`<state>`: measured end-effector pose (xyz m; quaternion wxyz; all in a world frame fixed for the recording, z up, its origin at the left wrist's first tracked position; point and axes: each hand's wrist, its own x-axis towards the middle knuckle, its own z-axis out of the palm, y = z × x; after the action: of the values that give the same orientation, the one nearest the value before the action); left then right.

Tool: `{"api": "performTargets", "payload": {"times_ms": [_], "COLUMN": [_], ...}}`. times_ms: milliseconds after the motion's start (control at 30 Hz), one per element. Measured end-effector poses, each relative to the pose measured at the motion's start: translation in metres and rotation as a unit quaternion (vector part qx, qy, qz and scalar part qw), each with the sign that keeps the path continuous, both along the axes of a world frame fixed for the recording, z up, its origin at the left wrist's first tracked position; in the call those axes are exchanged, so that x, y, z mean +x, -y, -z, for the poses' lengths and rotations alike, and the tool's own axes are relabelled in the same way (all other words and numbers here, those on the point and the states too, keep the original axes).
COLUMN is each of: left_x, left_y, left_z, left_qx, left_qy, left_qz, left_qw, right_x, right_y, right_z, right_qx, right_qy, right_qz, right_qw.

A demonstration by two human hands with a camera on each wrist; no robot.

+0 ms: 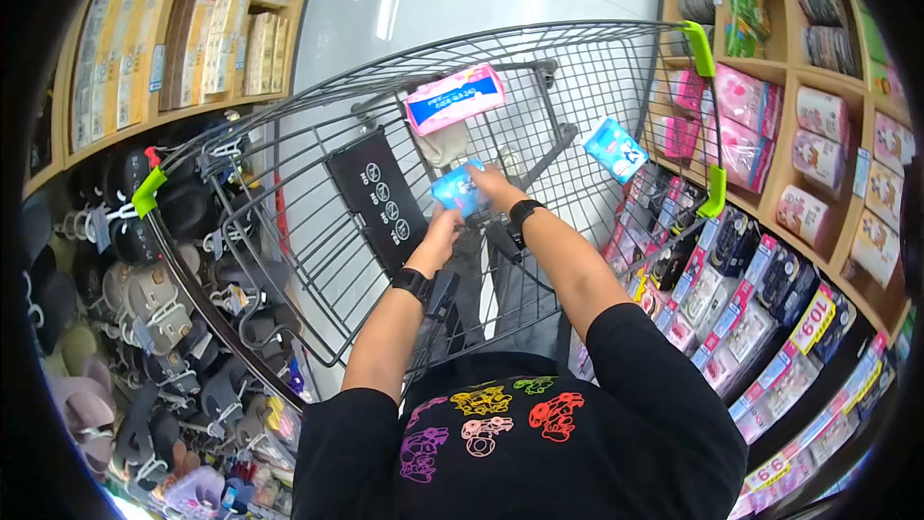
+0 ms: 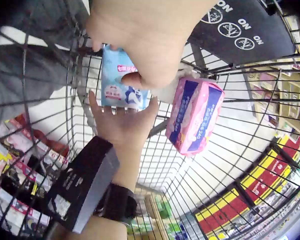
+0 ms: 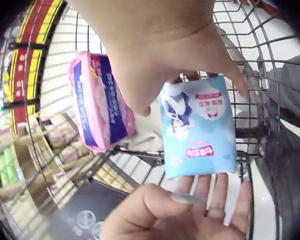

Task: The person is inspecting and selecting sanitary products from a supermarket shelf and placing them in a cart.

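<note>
Between both hands is a small blue pack [image 1: 460,190] [image 2: 119,82] [image 3: 197,127] with a white figure printed on it. My left hand [image 1: 441,236] [image 2: 145,37] [image 3: 180,215] holds one edge, fingers behind the pack and thumb on its front side. At the opposite edge my right hand [image 1: 496,190] [image 2: 122,125] [image 3: 165,55] touches the back with fairly straight fingers, its thumb spread off the pack; the fingertips are partly hidden. A pink and blue pack [image 1: 454,99] [image 2: 195,116] [image 3: 101,101] lies in the cart just beyond the hands.
The wire cart [image 1: 318,231] surrounds the hands, with a black sign panel [image 1: 378,197] at left. Another blue pack [image 1: 616,150] is at the cart's right side. Slippers [image 1: 154,299] hang on the left; wooden shelves [image 1: 784,67] and packaged goods [image 1: 760,308] stand on the right.
</note>
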<state>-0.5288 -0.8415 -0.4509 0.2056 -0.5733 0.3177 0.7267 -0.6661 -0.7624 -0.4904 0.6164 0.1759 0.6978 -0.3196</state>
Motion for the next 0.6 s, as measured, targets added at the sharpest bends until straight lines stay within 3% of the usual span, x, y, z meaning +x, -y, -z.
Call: {"api": "performTargets", "payload": {"times_ms": [67, 133, 167, 200, 267, 300, 367, 467, 567, 600], "left_x": [-0.016, -0.024, -0.029, -0.028, -0.044, -0.054, -0.067, -0.067, -0.044, -0.03], "left_y": [-0.001, -0.002, -0.003, -0.006, -0.013, -0.011, -0.013, -0.033, -0.078, -0.093], "left_z": [-0.029, -0.037, -0.041, -0.029, -0.047, -0.075, -0.137, -0.212, -0.26, -0.279], "left_qx": [-0.035, -0.081, -0.104, -0.203, -0.384, -0.411, -0.553, -0.602, -0.404, -0.362], "left_qy": [0.019, -0.035, -0.064, -0.068, -0.095, -0.119, -0.234, -0.343, -0.509, -0.551], "left_qz": [-0.011, -0.007, -0.002, 0.02, 0.047, 0.087, 0.157, 0.183, 0.027, 0.024], "left_qw": [0.999, 0.996, 0.993, 0.977, 0.917, 0.9, 0.784, 0.697, 0.76, 0.752], "right_x": [-0.014, -0.026, -0.031, -0.03, -0.039, -0.044, -0.045, -0.023, 0.032, 0.058], "right_y": [-0.003, -0.007, -0.01, -0.012, -0.019, -0.023, -0.035, -0.074, -0.123, -0.138], "right_z": [-0.03, -0.05, -0.062, -0.066, -0.109, -0.14, -0.194, -0.257, -0.302, -0.323], "right_qx": [-0.035, -0.058, -0.069, -0.05, -0.118, -0.154, -0.193, -0.278, -0.283, -0.289], "right_qy": [0.075, 0.084, 0.087, 0.025, -0.025, -0.051, -0.112, -0.204, -0.471, -0.489], "right_qz": [0.052, 0.074, 0.088, 0.124, 0.206, 0.242, 0.294, 0.364, 0.27, 0.299], "right_qw": [0.995, 0.992, 0.99, 0.991, 0.971, 0.957, 0.93, 0.865, 0.791, 0.766]}}
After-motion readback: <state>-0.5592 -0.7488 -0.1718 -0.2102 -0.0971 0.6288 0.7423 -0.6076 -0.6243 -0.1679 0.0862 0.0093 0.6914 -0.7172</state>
